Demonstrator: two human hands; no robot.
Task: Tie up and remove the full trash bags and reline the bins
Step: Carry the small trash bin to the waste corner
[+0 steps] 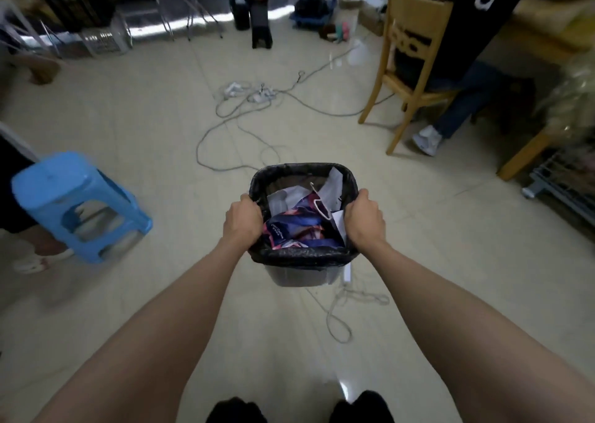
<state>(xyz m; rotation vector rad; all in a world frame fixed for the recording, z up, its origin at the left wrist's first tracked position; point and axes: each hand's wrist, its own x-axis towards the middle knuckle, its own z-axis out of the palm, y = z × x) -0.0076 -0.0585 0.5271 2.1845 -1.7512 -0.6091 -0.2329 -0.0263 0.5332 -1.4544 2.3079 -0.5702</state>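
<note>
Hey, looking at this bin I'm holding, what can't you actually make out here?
Head view only:
- Fingertips of left hand and right hand: curled over the black trash bag rim.
- Bin base: hidden below its body.
- Wrapper print: too small.
- Seated person: cut off above.

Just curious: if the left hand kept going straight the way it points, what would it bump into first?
The left hand points forward along the bin rim, gripping the black liner. Beyond it, probably the grey cables on the floor; depth is unclear.
</note>
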